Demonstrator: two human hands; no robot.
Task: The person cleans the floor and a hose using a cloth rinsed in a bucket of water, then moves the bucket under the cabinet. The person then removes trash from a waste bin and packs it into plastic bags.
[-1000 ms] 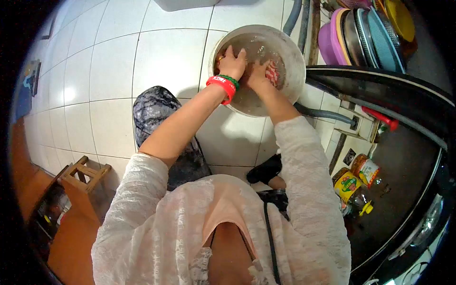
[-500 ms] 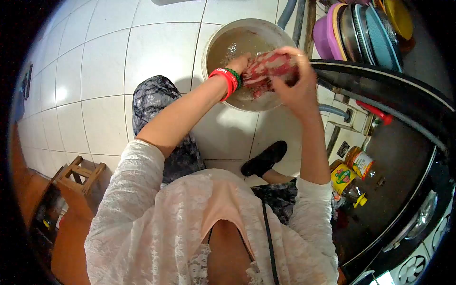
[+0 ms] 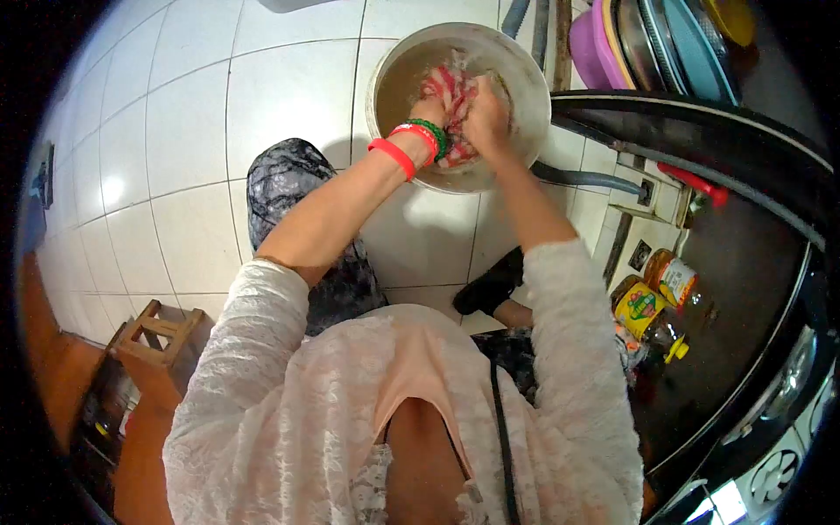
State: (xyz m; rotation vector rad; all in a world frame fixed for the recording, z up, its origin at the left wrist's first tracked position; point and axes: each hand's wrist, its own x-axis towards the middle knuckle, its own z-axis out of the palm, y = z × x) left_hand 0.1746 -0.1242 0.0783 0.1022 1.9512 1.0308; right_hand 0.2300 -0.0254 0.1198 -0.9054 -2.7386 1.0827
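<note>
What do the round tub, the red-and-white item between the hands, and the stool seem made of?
Tub: dull metal or plastic; the pale, worn wall leaves it open.
Red-and-white item: looks soft and wet, perhaps meat or cloth; its mottled, irregular surface is too blurred to settle it.
Stool: probably wood, given its brown, slatted frame.

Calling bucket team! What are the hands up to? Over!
Left hand and right hand on red-and-white piece, exact grip unclear. Piece inside bucket; meat or cloth, can't tell. Nothing seen blocking hands.
</note>
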